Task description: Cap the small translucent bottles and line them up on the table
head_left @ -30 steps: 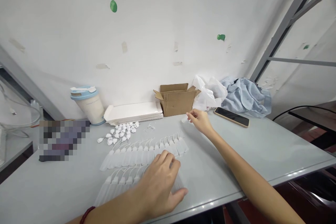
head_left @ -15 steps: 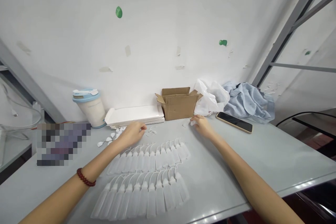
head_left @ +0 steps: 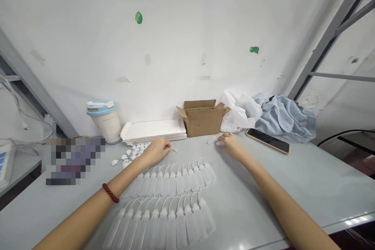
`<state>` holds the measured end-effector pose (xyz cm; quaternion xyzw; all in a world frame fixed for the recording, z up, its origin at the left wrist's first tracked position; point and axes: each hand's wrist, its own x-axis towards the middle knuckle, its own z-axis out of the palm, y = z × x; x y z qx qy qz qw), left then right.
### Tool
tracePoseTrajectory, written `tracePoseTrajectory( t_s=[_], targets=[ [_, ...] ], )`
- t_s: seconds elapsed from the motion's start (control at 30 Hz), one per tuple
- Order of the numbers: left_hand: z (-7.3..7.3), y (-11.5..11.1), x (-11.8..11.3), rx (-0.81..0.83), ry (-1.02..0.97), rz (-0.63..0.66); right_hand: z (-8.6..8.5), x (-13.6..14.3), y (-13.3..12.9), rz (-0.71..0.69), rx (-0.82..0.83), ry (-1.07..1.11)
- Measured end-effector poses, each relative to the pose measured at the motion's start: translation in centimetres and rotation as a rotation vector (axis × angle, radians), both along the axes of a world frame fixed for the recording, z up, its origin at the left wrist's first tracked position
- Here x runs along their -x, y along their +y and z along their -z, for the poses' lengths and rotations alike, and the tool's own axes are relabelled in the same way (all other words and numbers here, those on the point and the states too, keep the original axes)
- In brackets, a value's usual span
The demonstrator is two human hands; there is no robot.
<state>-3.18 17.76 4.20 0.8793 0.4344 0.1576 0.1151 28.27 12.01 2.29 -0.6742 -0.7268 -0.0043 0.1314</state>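
Observation:
Two rows of small clear squeeze bottles lie on the grey table: a far row [head_left: 175,175] and a near row [head_left: 164,222]. My left hand [head_left: 156,149] reaches past the far row, its fingertips pinched on a small white piece beside a pile of white caps [head_left: 133,152]. My right hand [head_left: 230,143] rests on the table in front of the cardboard box [head_left: 202,119], its fingers closed around a small white cap. Another tiny white piece [head_left: 209,143] lies just left of it.
Along the wall stand a cup with a blue lid [head_left: 104,121], a stack of flat white trays [head_left: 154,130], a white plastic bag [head_left: 238,111] and a blue cloth [head_left: 284,115]. A phone [head_left: 267,140] lies at the right. A blurred dark item [head_left: 74,160] sits at the left.
My left hand left the near row of bottles and reached forward to the white caps. My right hand came down onto the table in front of the box.

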Motion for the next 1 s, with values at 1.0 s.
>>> tracePoseTrajectory(
  t_s=[1.0],
  targets=[
    [-0.5,-11.8,0.2,-0.314,-0.515,0.2,-2.6,11.8,-7.7,-0.527,0.121,0.804]
  ],
)
